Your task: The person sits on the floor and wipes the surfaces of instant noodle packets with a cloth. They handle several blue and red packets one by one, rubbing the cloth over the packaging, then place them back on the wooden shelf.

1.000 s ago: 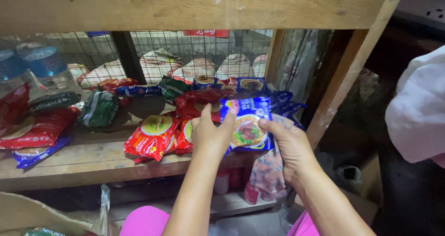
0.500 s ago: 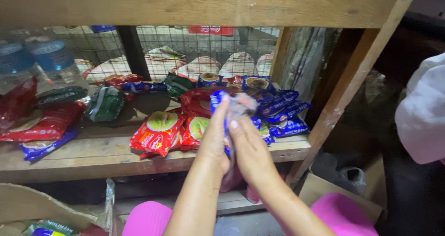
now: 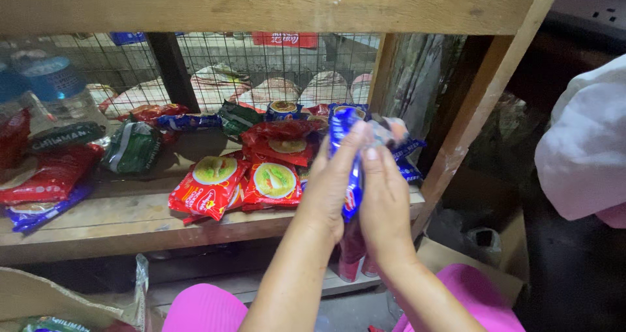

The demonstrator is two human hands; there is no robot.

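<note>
Nearest to us, our knees in pink cloth [image 3: 202, 309] fill the bottom edge, and a cardboard box [image 3: 45, 303] with a green packet in it sits at the lower left. From there our two forearms rise to the middle of the view, where both hands press together around a blue snack packet [image 3: 344, 143] held on edge, upright, in front of the right end of the shelf. Our left hand [image 3: 332, 185] is closed on the packet's left face, its fingertips curling over the top, while our right hand [image 3: 386, 198] grips the right face, thumb pointing up along the blue wrapper; a crumpled bit of clear plastic [image 3: 390, 131] sticks out above our right fingers. Just behind the hands lies the wooden shelf [image 3: 130, 224], carrying red noodle packets [image 3: 238, 185] side by side near its front edge, more red packets [image 3: 52, 175] at the far left with a blue one under them, and a dark green packet [image 3: 134, 148] farther back. Blue packets [image 3: 409, 159] lie at the shelf's right end, partly hidden by our hands. Behind these stand clear water bottles with blue caps [image 3: 55, 87] at the left, then a wire mesh [image 3: 261, 65] closing the back. At the right, well apart, hangs white cloth [image 3: 583, 149].
</note>
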